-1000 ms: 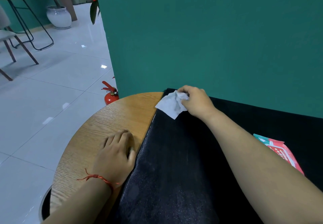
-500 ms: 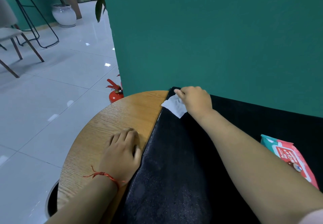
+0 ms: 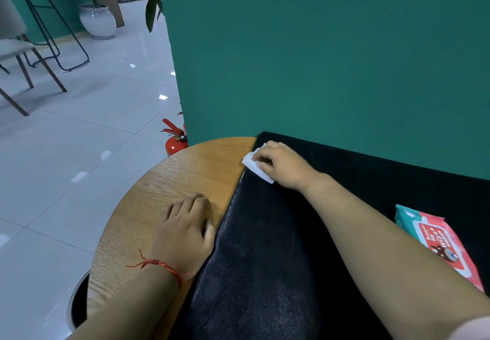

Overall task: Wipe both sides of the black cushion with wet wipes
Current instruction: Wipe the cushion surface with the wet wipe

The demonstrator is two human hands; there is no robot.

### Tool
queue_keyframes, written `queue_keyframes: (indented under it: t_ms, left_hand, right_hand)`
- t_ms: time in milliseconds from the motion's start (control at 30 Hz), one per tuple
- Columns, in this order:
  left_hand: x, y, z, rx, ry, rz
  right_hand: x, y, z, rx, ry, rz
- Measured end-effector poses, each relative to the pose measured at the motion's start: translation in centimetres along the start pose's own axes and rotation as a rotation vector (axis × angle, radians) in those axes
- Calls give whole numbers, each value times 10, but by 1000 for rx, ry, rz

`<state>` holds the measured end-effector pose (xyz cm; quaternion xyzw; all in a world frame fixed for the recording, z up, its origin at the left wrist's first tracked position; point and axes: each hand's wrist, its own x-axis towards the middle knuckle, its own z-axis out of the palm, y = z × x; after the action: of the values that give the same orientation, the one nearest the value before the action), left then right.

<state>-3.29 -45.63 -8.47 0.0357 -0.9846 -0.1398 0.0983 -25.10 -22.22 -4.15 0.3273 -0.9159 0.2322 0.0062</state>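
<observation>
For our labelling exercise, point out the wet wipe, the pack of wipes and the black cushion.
wet wipe [image 3: 250, 165]: head view, its bare white left corner.
pack of wipes [image 3: 434, 233]: head view, its pink label.
black cushion [image 3: 265, 260]: head view, bare top surface.

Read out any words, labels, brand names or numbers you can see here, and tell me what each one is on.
"WIP": large white letters on the red label of the wet wipes pack; the rest of the word cannot be made out.
Small line above those letters on the same label: too blurred to read.
White wipe held by the right hand: no writing visible.
Red fire extinguisher: no label can be read.
</observation>
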Motion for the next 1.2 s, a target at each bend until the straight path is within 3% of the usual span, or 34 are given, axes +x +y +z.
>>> queue_keyframes:
  t_ms: [167,567,1200]
  left_hand:
    - [1,-2,1,10,0,9]
    - [0,-2,0,1,-10,10]
    - [0,0,0,13,3,3]
  right_hand:
    - [-1,11,9,75,168,77]
    - [28,13,15,-55,320,329]
    - [-15,-6,4,-3,100,107]
